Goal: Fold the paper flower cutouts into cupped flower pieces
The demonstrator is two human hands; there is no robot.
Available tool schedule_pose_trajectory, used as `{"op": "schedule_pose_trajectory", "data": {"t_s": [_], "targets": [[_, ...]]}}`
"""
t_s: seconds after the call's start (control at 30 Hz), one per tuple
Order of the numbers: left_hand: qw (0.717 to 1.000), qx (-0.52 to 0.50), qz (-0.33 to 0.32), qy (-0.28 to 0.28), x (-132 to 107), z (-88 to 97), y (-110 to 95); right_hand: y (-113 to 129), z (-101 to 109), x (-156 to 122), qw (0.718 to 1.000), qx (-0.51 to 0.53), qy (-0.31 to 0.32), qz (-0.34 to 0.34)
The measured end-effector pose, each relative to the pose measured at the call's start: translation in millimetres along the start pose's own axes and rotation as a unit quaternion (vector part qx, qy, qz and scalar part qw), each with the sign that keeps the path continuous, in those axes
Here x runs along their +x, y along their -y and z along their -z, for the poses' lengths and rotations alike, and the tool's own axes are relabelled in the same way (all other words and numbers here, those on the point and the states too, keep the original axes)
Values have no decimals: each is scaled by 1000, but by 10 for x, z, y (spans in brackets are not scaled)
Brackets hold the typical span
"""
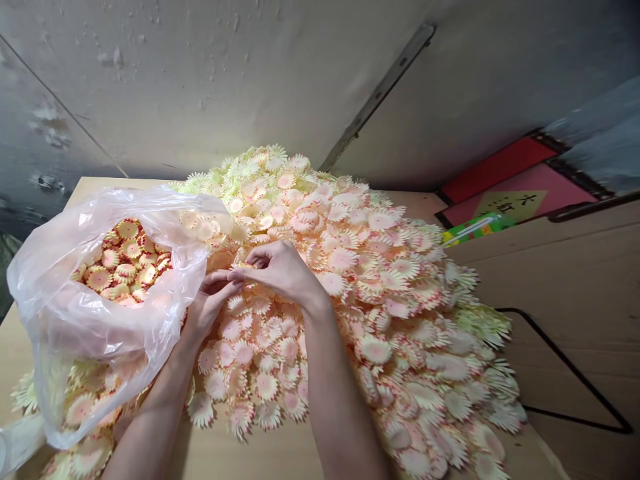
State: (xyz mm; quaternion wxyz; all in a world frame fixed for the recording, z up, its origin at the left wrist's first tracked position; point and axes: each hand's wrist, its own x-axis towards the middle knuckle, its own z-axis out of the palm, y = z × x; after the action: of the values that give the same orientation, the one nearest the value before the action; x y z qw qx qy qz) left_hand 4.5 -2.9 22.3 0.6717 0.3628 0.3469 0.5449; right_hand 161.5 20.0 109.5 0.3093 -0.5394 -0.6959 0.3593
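Observation:
My two hands meet fingertip to fingertip above a big heap of pale artificial flower heads (345, 260), cream and pink with fringed, red-tipped petals. The fingers of my right hand (283, 270) are pinched around a small pale artificial flower (240, 259), mostly covered by them. From the left, my left hand (213, 297) has its thumb and fingers closed on the same piece. Just beside that hand, a thin translucent plastic bag (65, 327) gapes at the top. Inside it are many small, tightly curled flower heads (127, 260) with redder edges.
The heap spreads over a light wooden table (250, 457), with more flowers under the bag. A stained grey wall (225, 80) with a metal strip (380, 93) rises behind. At right are a cardboard box (565, 287), a bent black rod (575, 363) and red-pink packaging (540, 190).

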Motion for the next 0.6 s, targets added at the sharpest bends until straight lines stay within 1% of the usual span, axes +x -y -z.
{"op": "schedule_pose_trajectory", "data": {"t_s": [0.07,0.17,0.27,0.3,0.33,0.4,0.43,0.47,0.5,0.53,0.6], "targets": [[1000,-13,4,-2,-4,7,-12,7,7,-8,1000,17,10,1],[999,-42,17,1,-9,0,-31,12,13,-21,996,82,28,-8],[998,-57,9,16,-13,-10,-35,-9,14,-16,991,130,29,-23],[998,-56,0,24,-16,-9,-33,-27,19,-10,990,138,17,-25],[998,-54,-8,34,-20,-3,-31,-52,30,-3,989,146,-9,-26],[997,-54,-13,47,-29,14,-27,-121,71,9,983,158,-86,-30],[997,-57,-12,46,-33,23,-26,-161,102,11,978,162,-129,-33],[997,-59,-9,43,-37,30,-26,-199,135,10,973,166,-157,-40],[998,-56,-5,39,-40,34,-26,-233,168,7,970,171,-168,-47],[998,-51,-2,39,-41,36,-27,-259,195,1,969,177,-165,-51],[998,-36,-3,48,-39,29,-33,-283,224,-10,973,184,-134,-46]]}}
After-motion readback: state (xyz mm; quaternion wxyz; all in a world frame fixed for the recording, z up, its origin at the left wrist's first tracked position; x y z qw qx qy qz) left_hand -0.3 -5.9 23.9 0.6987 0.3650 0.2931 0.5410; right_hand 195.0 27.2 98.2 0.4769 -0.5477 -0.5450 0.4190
